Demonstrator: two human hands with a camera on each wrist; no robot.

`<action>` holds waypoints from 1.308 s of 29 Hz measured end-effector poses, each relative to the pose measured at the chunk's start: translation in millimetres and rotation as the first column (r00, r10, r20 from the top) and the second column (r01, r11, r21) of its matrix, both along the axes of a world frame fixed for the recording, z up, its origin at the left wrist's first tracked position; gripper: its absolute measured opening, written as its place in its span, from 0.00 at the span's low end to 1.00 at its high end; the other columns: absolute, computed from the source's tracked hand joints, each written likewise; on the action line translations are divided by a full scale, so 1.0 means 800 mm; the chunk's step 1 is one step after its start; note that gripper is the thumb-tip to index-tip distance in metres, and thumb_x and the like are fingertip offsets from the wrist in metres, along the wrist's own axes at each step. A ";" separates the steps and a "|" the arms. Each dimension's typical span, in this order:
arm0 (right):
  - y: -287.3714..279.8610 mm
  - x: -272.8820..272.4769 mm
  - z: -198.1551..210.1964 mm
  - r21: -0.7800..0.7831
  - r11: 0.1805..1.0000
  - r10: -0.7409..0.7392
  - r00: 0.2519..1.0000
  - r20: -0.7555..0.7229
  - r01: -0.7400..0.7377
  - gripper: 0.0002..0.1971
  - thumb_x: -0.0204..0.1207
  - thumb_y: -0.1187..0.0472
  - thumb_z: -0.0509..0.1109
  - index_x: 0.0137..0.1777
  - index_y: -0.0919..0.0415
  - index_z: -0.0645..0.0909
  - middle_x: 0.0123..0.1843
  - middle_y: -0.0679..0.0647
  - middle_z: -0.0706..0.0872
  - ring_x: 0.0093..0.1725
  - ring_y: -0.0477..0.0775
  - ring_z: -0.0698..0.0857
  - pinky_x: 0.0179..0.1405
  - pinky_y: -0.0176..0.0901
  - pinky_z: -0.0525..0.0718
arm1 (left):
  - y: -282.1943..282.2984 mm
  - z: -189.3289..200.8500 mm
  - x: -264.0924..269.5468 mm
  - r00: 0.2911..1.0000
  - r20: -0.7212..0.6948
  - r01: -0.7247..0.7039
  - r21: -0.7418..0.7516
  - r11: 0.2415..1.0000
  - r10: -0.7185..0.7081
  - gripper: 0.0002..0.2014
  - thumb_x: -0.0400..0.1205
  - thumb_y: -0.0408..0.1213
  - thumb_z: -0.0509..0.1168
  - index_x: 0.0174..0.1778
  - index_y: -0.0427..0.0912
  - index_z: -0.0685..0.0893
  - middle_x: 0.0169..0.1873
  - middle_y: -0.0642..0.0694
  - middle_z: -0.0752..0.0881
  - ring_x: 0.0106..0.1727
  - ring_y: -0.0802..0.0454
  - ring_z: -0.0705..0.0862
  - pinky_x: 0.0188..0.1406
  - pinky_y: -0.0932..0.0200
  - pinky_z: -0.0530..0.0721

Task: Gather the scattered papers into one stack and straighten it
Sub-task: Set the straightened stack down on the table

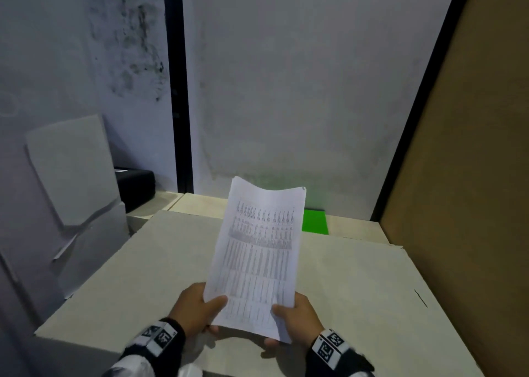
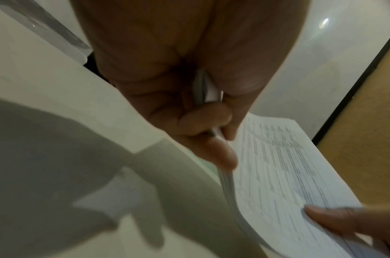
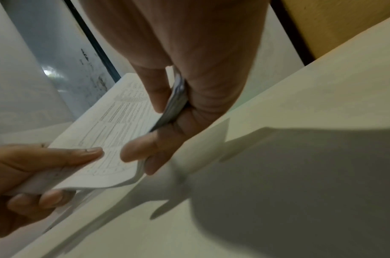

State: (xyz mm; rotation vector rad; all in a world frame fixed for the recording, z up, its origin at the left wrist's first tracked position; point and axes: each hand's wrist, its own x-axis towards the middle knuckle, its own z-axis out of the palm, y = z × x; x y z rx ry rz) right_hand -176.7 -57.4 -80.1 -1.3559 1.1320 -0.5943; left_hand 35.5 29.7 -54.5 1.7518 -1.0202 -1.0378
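Observation:
A stack of white printed papers (image 1: 257,250) is held up off the table, tilted away from me, its top edge sagging a little. My left hand (image 1: 200,309) grips the stack's lower left corner, thumb on the printed face and fingers underneath. My right hand (image 1: 294,316) grips the lower right corner the same way. In the left wrist view the papers (image 2: 284,174) run between the left hand's (image 2: 202,122) thumb and fingers. In the right wrist view the right hand (image 3: 174,118) pinches the papers (image 3: 114,132) at their edge.
The pale table (image 1: 357,285) lies under the hands. A green sheet (image 1: 315,222) lies at its far edge behind the stack. White boards (image 1: 74,170) lean at the left beside a black box (image 1: 134,185). A brown board (image 1: 463,176) stands along the right.

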 end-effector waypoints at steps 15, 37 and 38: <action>0.042 0.213 -0.016 0.590 0.788 0.092 0.981 0.171 -0.177 0.21 0.81 0.75 0.63 0.73 0.65 0.78 0.60 0.70 0.91 0.52 0.74 0.92 0.41 0.62 0.93 | 0.059 -0.008 0.218 0.986 -0.105 -0.074 0.398 0.914 0.126 0.11 0.82 0.25 0.67 0.59 0.26 0.83 0.47 0.23 0.90 0.32 0.36 0.86 0.32 0.45 0.89; 0.035 0.247 -0.039 0.032 0.999 -0.009 0.970 -0.245 0.018 0.13 0.74 0.70 0.75 0.56 0.57 0.93 0.54 0.53 0.95 0.44 0.49 0.90 0.25 0.20 0.79 | 0.074 -0.079 0.294 0.822 0.535 -0.275 0.076 0.958 0.194 0.15 0.87 0.38 0.60 0.67 0.51 0.86 0.58 0.48 0.89 0.52 0.51 0.85 0.55 0.58 0.80; 0.034 0.249 -0.037 0.020 1.000 -0.005 0.964 -0.266 0.011 0.14 0.75 0.70 0.74 0.56 0.58 0.93 0.55 0.53 0.95 0.44 0.49 0.90 0.25 0.21 0.79 | 0.075 -0.080 0.294 0.819 0.535 -0.281 0.063 0.958 0.205 0.15 0.87 0.38 0.60 0.68 0.51 0.85 0.59 0.48 0.89 0.52 0.51 0.84 0.55 0.58 0.79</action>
